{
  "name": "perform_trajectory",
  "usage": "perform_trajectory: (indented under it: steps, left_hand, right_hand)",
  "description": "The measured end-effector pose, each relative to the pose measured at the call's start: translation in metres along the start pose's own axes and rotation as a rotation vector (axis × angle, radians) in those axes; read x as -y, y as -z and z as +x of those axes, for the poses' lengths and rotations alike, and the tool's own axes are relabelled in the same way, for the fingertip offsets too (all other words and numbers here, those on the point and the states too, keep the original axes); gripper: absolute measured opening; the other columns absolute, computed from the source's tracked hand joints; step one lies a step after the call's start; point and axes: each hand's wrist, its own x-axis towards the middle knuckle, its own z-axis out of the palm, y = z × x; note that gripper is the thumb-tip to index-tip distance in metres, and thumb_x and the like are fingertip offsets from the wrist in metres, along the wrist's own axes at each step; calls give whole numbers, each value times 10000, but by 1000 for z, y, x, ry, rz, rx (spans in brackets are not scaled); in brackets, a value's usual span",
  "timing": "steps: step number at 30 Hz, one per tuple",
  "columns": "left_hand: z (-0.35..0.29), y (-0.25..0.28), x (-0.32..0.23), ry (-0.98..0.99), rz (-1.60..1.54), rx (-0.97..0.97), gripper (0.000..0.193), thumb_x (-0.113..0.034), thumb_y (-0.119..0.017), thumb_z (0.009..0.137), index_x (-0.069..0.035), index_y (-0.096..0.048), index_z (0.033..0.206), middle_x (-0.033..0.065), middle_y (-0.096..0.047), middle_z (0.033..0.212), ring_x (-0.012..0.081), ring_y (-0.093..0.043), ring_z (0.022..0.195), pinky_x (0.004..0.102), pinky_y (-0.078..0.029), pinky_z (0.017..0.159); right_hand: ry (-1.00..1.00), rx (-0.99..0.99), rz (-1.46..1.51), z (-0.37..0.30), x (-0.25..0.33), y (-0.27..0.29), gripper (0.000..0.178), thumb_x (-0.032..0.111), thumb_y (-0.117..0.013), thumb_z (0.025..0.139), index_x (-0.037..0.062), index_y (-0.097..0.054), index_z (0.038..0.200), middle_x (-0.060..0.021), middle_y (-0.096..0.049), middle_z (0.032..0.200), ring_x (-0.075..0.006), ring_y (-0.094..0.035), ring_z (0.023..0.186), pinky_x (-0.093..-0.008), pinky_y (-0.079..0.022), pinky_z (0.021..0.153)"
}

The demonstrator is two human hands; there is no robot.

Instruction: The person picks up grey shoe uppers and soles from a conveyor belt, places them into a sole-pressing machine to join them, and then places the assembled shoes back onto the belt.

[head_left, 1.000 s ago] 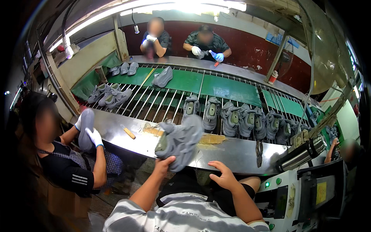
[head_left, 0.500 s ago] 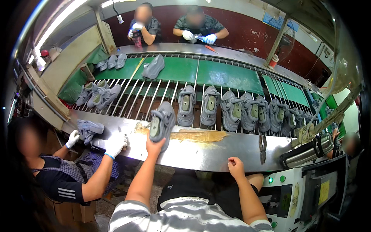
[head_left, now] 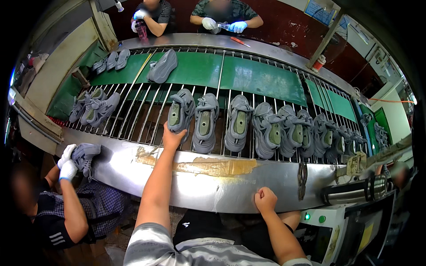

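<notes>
Moved fwd onto metal bars (head_left: 221,71): grey thick-soled shoe (head_left: 187,104), L hand (head_left: 172,135) grasping its heel; long axis runs fwd from grip; R hand (head_left: 266,199) clenched, farther right.

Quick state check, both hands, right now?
Left hand: closed, holding the heel of a grey, chunky-soled shoe with a green insole.
Right hand: curled shut near the shiny metal worktop's front edge, nothing visible in it.
</notes>
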Motion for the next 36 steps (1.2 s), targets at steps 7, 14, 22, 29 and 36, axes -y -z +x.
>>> perform_trajectory:
  steps: [7,14,22,29,36]
  left_hand:
    - [52,52,24,51,-273,616,640,-26,-597,723,10,-428,1339,165,-579,1228,236,-563,1142,330,-432,976]
    - [229,23,0,-514,687,-55,594,-156,-683,695,-59,-509,1255,196,-537,1236,361,-524,1135,422,-438,958]
    - [389,-74,2,-562,1699,152,904,-371,-724,706,-271,-266,1479,174,-69,1565,433,-141,1403,629,-144,1085]
    - [397,-74,25,-637,1647,11,821,-309,-759,663,-299,-392,1397,95,-182,1555,384,-326,1307,528,-360,937]
    - [290,7,-109,-214,1144,308,736,-195,-746,565,-222,-559,1276,105,-317,1496,334,-437,1249,462,-401,957]
  right_hand:
    - [8,0,46,3,-9,-7,66,75,-601,664,94,-538,660,-68,-473,558,-289,-498,517,-386,-411,492]
    - [57,38,11,10,-13,-18,98,29,-578,618,86,-503,590,-69,-401,507,-268,-437,448,-353,-351,428]
    - [32,199,-108,17,-1,-16,80,120,-619,681,79,-552,700,-71,-472,586,-250,-473,497,-376,-386,454]
    - [48,235,-185,3,-9,-17,161,210,-655,748,74,-597,811,-78,-538,667,-231,-504,547,-398,-425,486]
    - [-13,-9,21,9,0,-17,73,55,-602,626,99,-544,618,-59,-460,528,-273,-492,488,-370,-409,462]
